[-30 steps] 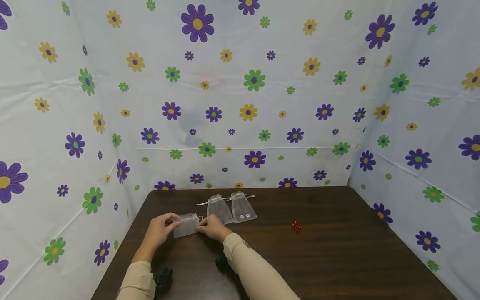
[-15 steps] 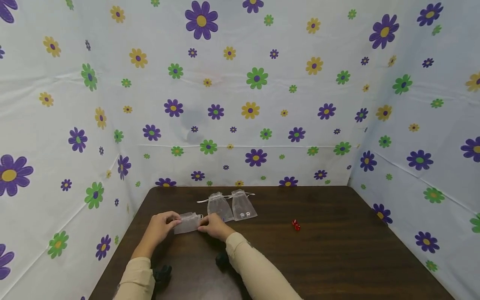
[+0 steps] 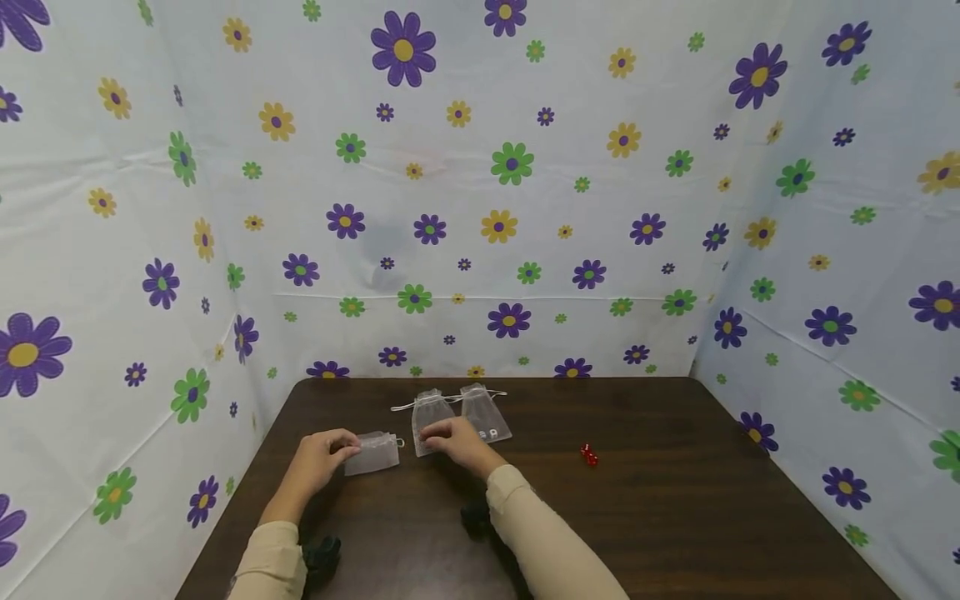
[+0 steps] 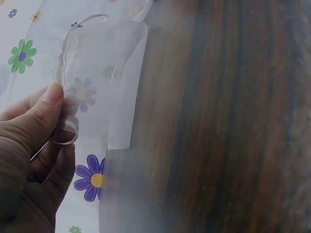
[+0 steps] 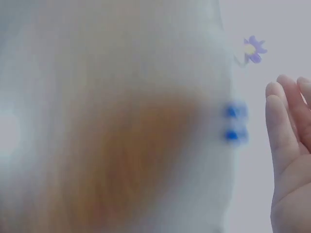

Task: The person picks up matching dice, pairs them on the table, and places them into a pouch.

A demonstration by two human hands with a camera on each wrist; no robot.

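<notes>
My left hand [image 3: 318, 461] pinches a small sheer white drawstring pouch [image 3: 377, 457] by one end, above the left part of the table. In the left wrist view the thumb and fingers hold the pouch [image 4: 127, 82] by its gathered, corded edge. My right hand [image 3: 467, 444] is apart from that pouch, fingers loosely bent and holding nothing. It hovers over the lower part of a second pouch [image 3: 430, 407], partly hiding it. Two blurred blue dice [image 5: 236, 124] show in the right wrist view. A third pouch [image 3: 477, 406] lies alongside, with white dice [image 3: 492, 433] in it.
Red dice [image 3: 588, 455] lie together right of the hands on the dark wooden table [image 3: 675, 500]. Flower-patterned white cloth [image 3: 450, 192] hangs behind the table and along both sides. White cords stretch from the two lying pouches.
My right hand has let go of the held pouch's corded end and moved right, over the second pouch. My left hand keeps its pinch and has hardly moved.
</notes>
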